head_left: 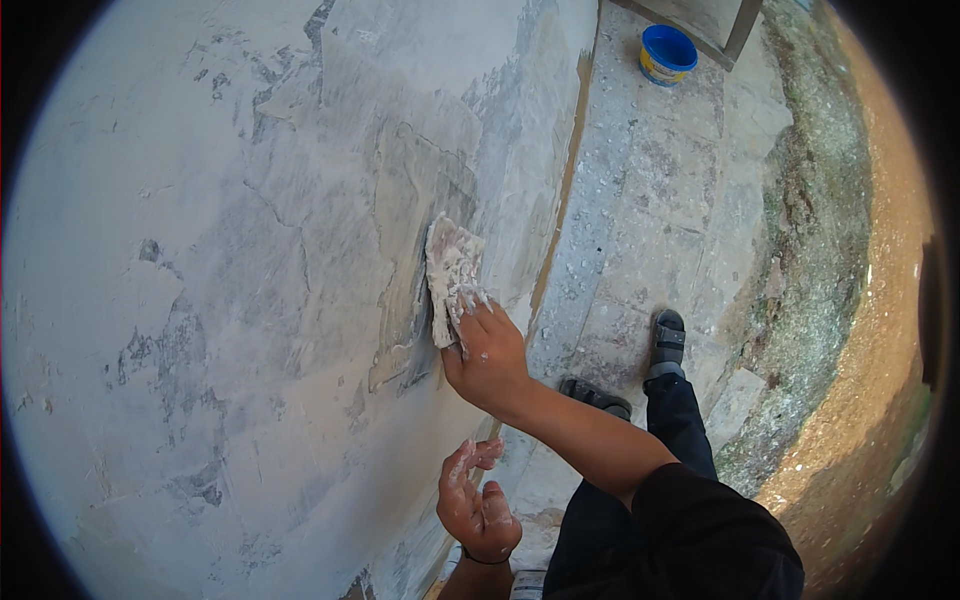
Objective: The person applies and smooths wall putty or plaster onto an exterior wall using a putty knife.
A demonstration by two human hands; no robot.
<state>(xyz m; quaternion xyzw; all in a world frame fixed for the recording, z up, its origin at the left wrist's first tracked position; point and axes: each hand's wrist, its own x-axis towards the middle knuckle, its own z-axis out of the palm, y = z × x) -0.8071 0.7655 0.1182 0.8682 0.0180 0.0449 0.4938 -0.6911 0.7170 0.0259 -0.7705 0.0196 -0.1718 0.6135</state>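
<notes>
My right hand (485,355) grips a flat spreader (450,260) caked with white paste and presses it against the wall (220,280). Around the spreader, the wall carries a fresh, smeared patch of filler, with patchy grey and white layers elsewhere. Below, my left hand (478,505) is coated with white residue; its fingers are loosely curled and apart, with nothing visible in them, near the wall's lower part.
A blue-rimmed yellow bucket (660,70) stands on the paved strip (660,180) beside a framed object (740,30) at the top. My sandalled feet (668,340) are on the paving. Mossy ground and orange dirt (870,200) run along the right. A container (528,585) shows at the bottom.
</notes>
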